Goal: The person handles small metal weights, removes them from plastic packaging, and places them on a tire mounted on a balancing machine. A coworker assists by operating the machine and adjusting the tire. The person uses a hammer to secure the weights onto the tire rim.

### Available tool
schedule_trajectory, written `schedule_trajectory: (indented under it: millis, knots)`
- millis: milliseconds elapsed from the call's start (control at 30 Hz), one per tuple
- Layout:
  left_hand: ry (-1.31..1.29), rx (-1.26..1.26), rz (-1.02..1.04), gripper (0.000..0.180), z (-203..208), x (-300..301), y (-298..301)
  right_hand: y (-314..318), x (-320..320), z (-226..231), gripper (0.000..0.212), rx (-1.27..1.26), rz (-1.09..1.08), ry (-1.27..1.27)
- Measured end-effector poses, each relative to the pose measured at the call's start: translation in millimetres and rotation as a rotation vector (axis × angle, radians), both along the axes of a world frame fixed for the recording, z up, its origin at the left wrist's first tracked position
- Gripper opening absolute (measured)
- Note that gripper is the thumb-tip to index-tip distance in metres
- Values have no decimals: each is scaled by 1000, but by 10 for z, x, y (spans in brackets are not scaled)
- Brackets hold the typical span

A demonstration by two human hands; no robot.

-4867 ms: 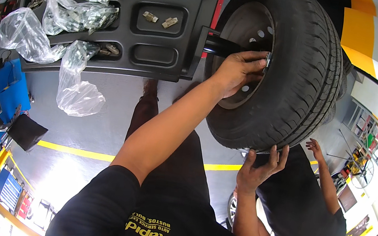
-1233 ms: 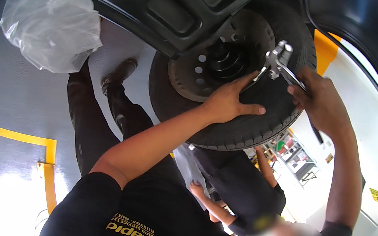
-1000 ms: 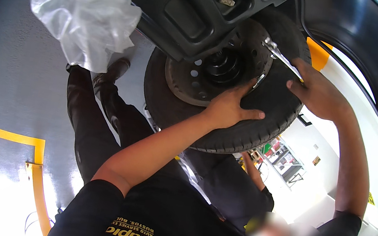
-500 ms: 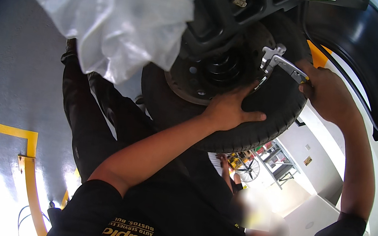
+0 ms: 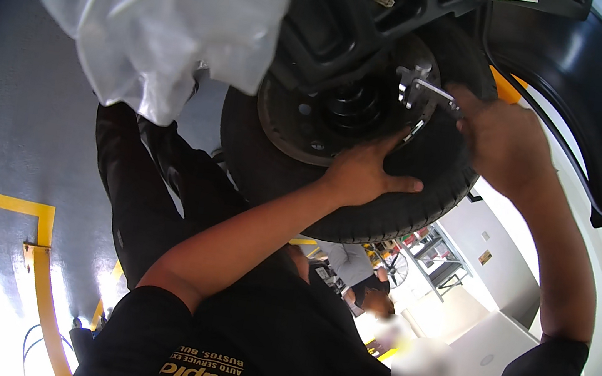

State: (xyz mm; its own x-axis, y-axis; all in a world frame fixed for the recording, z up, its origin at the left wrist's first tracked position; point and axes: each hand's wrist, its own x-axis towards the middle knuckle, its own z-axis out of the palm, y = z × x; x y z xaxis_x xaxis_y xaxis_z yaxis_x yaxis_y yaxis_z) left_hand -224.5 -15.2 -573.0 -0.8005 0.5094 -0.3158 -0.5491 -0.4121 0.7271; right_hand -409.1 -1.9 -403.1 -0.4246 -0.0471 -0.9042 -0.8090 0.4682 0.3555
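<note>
Silver tool (image 5: 423,89): head sits farther left over the rim (image 5: 290,128) than half a second ago in your head view.
Silver strip (image 5: 414,132): bright, along the rim's edge.
Wheel (image 5: 441,158): black, partly behind the black tray (image 5: 324,36).
Left hand (image 5: 362,170): your thumb spreads wide, fingertips at the strip.
Right hand (image 5: 506,145): you grasp the tool's handle.

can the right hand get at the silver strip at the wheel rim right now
Likely yes, though not bare-handed: the right hand is busy gripping the silver tool, but nothing visible blocks the silver strip from that side; the left hand is close by on its left.
</note>
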Motion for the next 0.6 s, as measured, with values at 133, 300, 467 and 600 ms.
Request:
schedule_trajectory:
  millis: [133,300,467,600]
  knots:
    - [-3,36,41,105,-11,-1,9,75,37,-38,41,19,-7,-46]
    - [-14,23,17,105,-4,7,13,196,-89,114,47,-151,-165,29]
    - [-12,-10,4,106,8,21,11,211,-184,239,49,-61,-698,44]
    - [-17,0,13,106,6,17,-1,208,-167,217,40,-204,-382,18]
